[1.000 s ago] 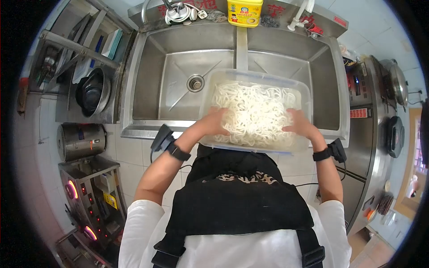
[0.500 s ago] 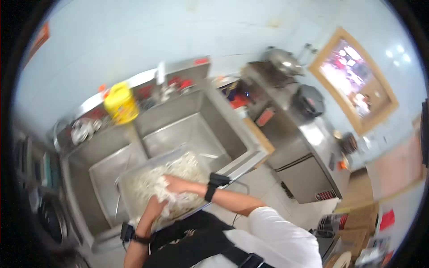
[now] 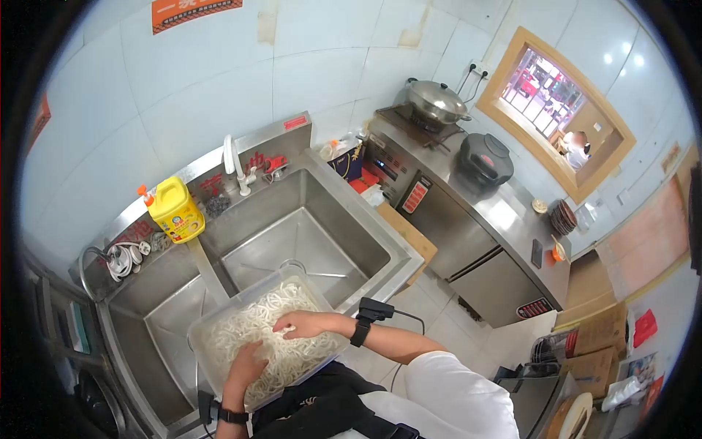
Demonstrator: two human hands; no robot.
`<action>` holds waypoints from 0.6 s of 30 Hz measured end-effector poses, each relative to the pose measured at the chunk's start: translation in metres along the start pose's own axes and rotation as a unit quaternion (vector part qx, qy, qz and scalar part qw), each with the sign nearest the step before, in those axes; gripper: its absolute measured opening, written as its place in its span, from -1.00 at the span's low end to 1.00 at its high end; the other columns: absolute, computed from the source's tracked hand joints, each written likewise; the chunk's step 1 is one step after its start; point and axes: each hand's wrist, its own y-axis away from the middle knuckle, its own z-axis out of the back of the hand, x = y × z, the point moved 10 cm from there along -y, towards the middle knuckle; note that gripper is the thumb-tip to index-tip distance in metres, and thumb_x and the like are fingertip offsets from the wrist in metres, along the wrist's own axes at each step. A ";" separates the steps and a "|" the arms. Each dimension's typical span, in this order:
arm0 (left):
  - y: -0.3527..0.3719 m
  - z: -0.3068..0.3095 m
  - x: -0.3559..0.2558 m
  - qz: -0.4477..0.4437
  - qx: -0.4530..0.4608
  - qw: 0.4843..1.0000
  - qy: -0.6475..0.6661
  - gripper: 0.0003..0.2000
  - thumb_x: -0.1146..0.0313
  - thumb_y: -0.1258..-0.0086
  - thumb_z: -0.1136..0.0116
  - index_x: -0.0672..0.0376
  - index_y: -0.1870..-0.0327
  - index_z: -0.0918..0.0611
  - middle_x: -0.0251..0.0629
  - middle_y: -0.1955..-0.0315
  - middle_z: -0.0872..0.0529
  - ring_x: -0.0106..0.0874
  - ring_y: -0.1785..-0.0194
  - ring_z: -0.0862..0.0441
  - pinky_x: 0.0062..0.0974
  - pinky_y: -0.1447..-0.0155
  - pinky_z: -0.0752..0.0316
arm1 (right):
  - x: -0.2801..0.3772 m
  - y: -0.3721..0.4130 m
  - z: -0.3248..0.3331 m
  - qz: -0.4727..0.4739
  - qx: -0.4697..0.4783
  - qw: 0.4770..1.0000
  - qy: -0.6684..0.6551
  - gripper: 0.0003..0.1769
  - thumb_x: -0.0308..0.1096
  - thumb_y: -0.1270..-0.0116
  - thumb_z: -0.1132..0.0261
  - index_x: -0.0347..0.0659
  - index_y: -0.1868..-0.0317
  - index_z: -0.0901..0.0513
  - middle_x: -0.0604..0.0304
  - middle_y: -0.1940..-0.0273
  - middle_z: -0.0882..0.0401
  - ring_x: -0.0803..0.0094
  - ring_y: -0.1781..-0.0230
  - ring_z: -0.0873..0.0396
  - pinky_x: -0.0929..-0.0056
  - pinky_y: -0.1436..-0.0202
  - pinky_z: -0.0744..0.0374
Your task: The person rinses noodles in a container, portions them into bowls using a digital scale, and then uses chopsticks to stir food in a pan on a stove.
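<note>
A clear plastic tub (image 3: 201, 331) full of white noodle-like strands (image 3: 289, 362) rests at the front edge of the double steel sink (image 3: 398, 267), close to my body. My left hand (image 3: 248, 364) lies on the strands in the left part of the tub, fingers spread and partly sunk among them. From the right, my right hand (image 3: 301, 323) reaches over the strands with its fingers apart, the tips touching them. Both wrists wear black straps with small devices.
A yellow pump bottle (image 3: 178, 212) stands on the sink's back ledge, beside a white faucet (image 3: 232, 164). At the right, a steel counter (image 3: 504, 212) holds a lidded pot (image 3: 436, 101), a black appliance (image 3: 486, 159) and stacked bowls (image 3: 563, 218). Beyond the window, a person (image 3: 576, 152) is visible.
My hands have parted and let go of the clump of strands they gripped together. The view has shifted, and the strands now lie more evenly in the tub.
</note>
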 end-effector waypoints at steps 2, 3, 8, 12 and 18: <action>0.023 0.036 -0.008 0.037 -0.053 0.998 -0.003 -0.51 0.46 0.07 -0.21 0.20 0.01 -0.43 0.05 0.02 -0.40 -0.08 -0.13 -0.28 -0.31 -0.17 -0.19 | 0.014 0.005 0.017 0.039 0.030 0.997 -0.060 -0.58 -0.32 -0.08 -0.20 -0.24 0.03 -0.38 -0.11 0.13 -0.32 0.06 0.09 -0.34 0.33 -0.04 -0.32; 0.031 0.057 -0.008 0.072 -0.107 0.992 -0.007 -0.49 0.47 0.07 -0.21 0.16 -0.03 -0.42 0.04 0.01 -0.40 -0.08 -0.14 -0.27 -0.29 -0.18 -0.17 | 0.009 0.013 0.066 0.021 -0.148 0.989 0.016 -0.54 -0.29 -0.06 -0.23 -0.28 0.03 -0.37 -0.10 0.15 -0.33 0.07 0.12 -0.36 0.32 -0.03 -0.33; 0.108 0.113 0.043 0.239 -0.383 0.886 -0.109 -0.47 0.47 0.02 -0.16 0.24 -0.08 -0.36 0.06 -0.02 -0.36 -0.07 -0.15 -0.23 -0.25 -0.19 -0.15 | -0.056 0.055 0.115 -0.171 -0.310 0.930 0.096 -0.45 -0.25 0.00 -0.29 -0.37 0.05 -0.33 -0.05 0.23 -0.37 0.19 0.25 -0.40 0.31 0.12 -0.39; 0.109 0.017 0.161 0.326 -0.247 0.912 0.020 -0.62 0.37 -0.08 -0.05 0.29 0.05 -0.43 0.01 0.11 -0.47 -0.07 0.02 -0.38 -0.24 -0.07 -0.27 | -0.142 0.062 0.057 -0.128 -0.289 0.946 -0.076 -0.68 -0.34 -0.11 -0.18 -0.29 0.13 -0.38 0.25 0.37 -0.39 0.48 0.39 -0.36 0.45 0.34 -0.40; 0.153 0.005 0.135 0.379 -0.438 0.805 0.126 -0.70 0.49 -0.02 0.04 0.30 0.16 -0.42 0.05 0.27 -0.51 -0.03 0.15 -0.44 -0.21 0.09 -0.35 | -0.133 0.031 0.057 -0.145 -0.218 0.934 -0.245 -0.60 -0.57 0.05 0.00 -0.34 0.09 -0.35 0.17 0.20 -0.39 0.49 0.24 -0.36 0.51 0.14 -0.37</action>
